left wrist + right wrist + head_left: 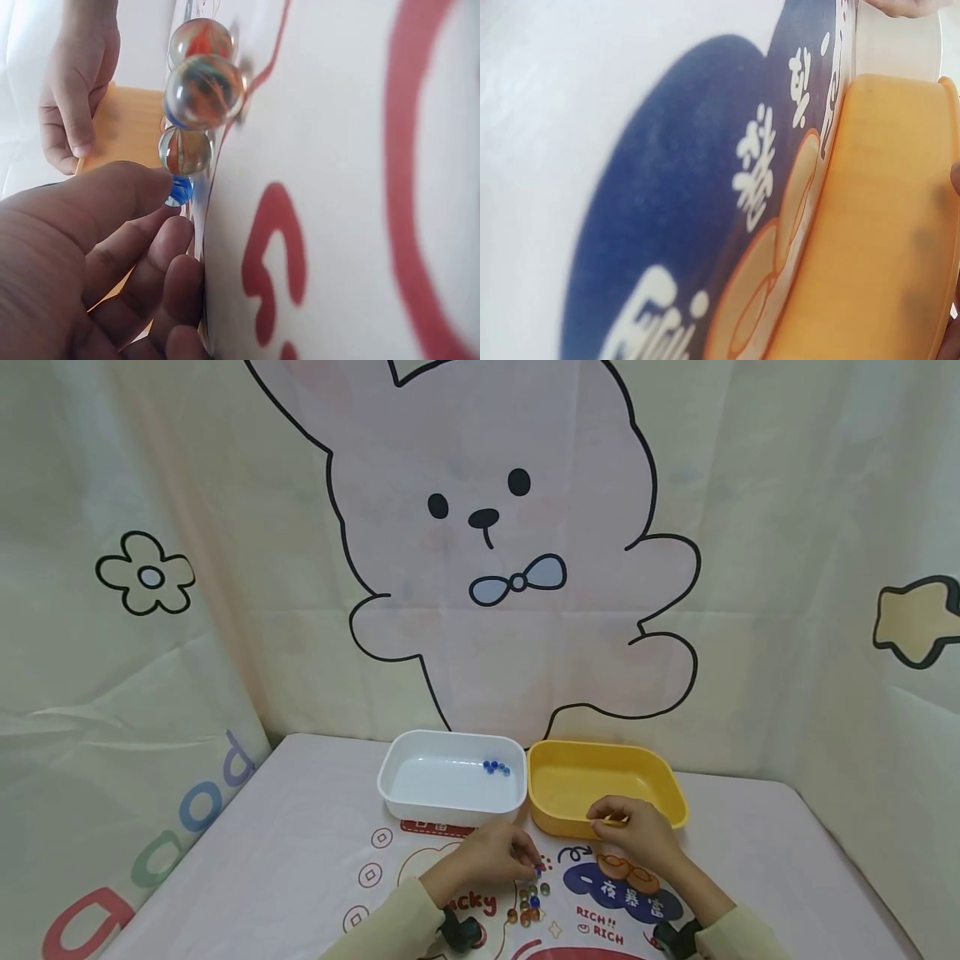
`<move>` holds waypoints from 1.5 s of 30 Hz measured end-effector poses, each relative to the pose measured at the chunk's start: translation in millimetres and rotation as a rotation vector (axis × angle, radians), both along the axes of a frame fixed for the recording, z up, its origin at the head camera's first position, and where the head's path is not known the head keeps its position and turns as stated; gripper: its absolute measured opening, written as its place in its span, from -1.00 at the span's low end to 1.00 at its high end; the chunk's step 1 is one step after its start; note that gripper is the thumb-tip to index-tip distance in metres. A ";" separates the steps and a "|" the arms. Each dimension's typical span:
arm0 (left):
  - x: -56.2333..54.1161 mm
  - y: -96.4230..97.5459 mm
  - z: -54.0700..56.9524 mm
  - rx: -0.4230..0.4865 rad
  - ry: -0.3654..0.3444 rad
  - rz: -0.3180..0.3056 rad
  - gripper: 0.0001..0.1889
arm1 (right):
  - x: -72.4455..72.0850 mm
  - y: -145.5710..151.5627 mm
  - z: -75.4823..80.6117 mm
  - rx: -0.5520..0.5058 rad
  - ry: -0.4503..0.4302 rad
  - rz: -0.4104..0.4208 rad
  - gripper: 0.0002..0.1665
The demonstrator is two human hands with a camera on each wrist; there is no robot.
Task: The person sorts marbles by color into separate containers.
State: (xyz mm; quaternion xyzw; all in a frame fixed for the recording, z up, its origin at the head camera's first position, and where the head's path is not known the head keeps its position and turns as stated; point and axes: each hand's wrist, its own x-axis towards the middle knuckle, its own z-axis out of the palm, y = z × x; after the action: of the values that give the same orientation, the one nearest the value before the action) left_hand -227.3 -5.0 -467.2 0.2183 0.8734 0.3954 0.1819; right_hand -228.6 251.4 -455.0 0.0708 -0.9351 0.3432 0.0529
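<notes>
My left hand (491,860) pinches a blue marble (180,191) between thumb and forefinger, low over the printed cloth. The other fingers curl beneath it in the left wrist view. Right beside these fingertips lies a group of glass marbles (525,914), mostly amber and brown swirled, with a blue one (535,902) among them. My right hand (637,831) grips the front rim of the yellow tray (555,822), thumb outside and fingers over the inner side. The right wrist view catches only bits of its fingers (951,341) at the edge.
A white tray (435,814) stands against the yellow one's left side. Several small blue marbles (495,767) lie in its right part. The white cloth (300,827) carries printed letters and drawings. A curtain (765,610) with a cartoon animal hangs behind the table.
</notes>
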 end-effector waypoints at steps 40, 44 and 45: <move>2.2 -8.5 6.4 0.018 -0.019 0.022 -0.92 | 0.2 0.7 -1.0 0.000 0.027 0.015 -0.89; 3.0 -11.6 11.3 0.005 0.014 0.007 -0.93 | 0.3 1.3 -0.7 0.005 0.031 0.026 -0.90; 3.0 -12.5 13.0 -0.002 0.030 0.002 -0.94 | 0.0 1.3 -0.5 0.000 0.026 0.022 -0.90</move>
State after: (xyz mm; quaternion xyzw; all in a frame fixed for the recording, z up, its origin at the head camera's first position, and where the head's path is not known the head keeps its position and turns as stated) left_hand -224.3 -17.5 -454.2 0.2230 0.8766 0.3916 0.1688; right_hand -228.6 252.7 -455.5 0.0855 -0.9335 0.3427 0.0613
